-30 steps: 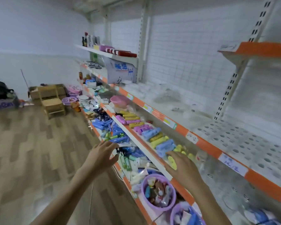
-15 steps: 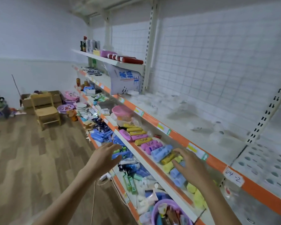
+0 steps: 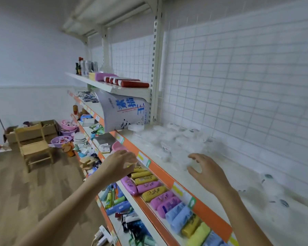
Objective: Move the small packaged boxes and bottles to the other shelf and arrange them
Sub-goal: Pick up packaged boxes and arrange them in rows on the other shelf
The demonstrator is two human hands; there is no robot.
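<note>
The right hand (image 3: 207,172) hovers spread and empty over the cream shelf with an orange edge (image 3: 169,176). The blurred clear plastic packages (image 3: 169,141) lie just ahead of it, toward the wall. The left hand (image 3: 120,163), fingers loosely curled, holding nothing visible, is farther off at the shelf's edge.

The orange-edged shelf (image 3: 169,176) has bare surface near its front lip. Toward the wall, a blurred heap of what look like clear plastic containers (image 3: 174,139) crowds it. At its far end a large white sack (image 3: 123,112) blocks passage.
</note>
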